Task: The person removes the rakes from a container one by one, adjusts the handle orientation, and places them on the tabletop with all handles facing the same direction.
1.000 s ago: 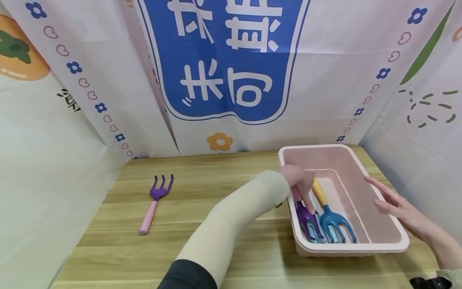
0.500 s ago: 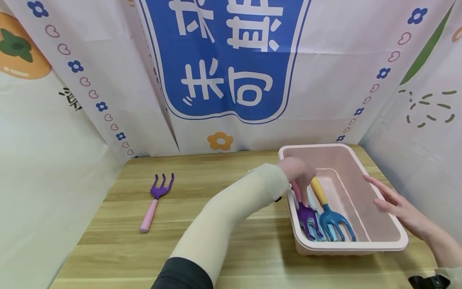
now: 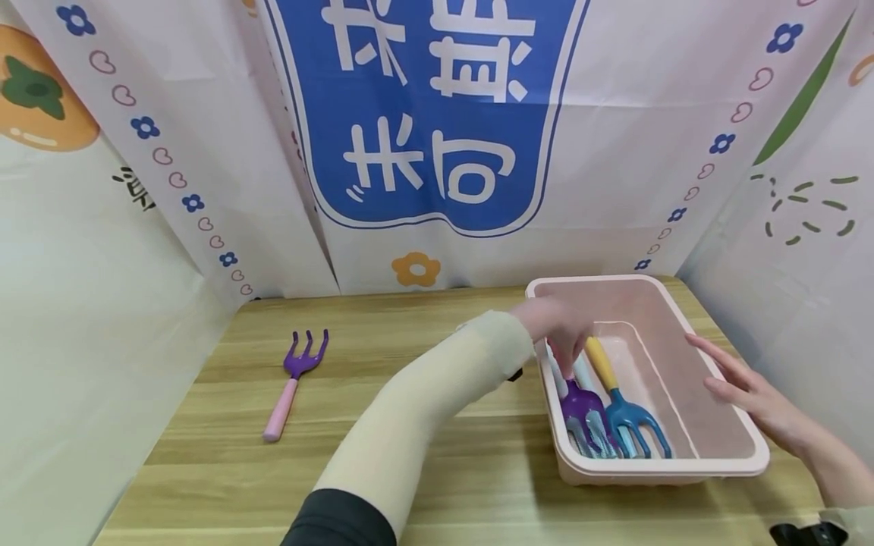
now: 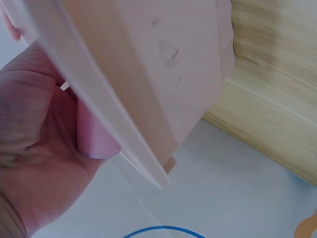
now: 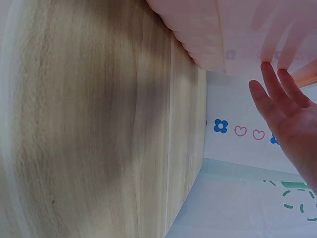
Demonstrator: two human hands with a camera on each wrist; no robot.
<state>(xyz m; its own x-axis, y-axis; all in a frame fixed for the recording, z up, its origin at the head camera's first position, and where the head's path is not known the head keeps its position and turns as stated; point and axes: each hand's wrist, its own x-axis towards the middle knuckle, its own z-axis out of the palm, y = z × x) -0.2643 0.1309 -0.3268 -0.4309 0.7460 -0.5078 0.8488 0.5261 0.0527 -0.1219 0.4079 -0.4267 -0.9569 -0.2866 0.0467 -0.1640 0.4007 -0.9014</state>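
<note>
My left hand [image 3: 556, 322] reaches over the left rim of a pink plastic tub [image 3: 710, 466]. It grips the pink handle [image 4: 96, 131] of a purple garden fork [image 3: 579, 400]; the handle's end lies against the palm in the left wrist view. Pale blue tools [image 3: 592, 440] lie close against the purple head, partly covered. To their right in the tub is a blue garden fork [image 3: 631, 415] with a yellow handle. My right hand [image 3: 758, 390] touches the tub's right side with straight fingers; in the right wrist view the fingertips [image 5: 266, 69] meet the pink wall.
Another purple garden fork [image 3: 297, 371] with a pink handle lies on the left of the wooden table [image 3: 437, 485]. Printed white cloth [image 3: 614, 189] encloses the table at the back and both sides. The tub stands near the right cloth wall.
My left hand has drawn back up and slightly left, from the purple fork's head to its handle. The purple fork has shifted among the pale blue tools. My right hand stays at the tub.
</note>
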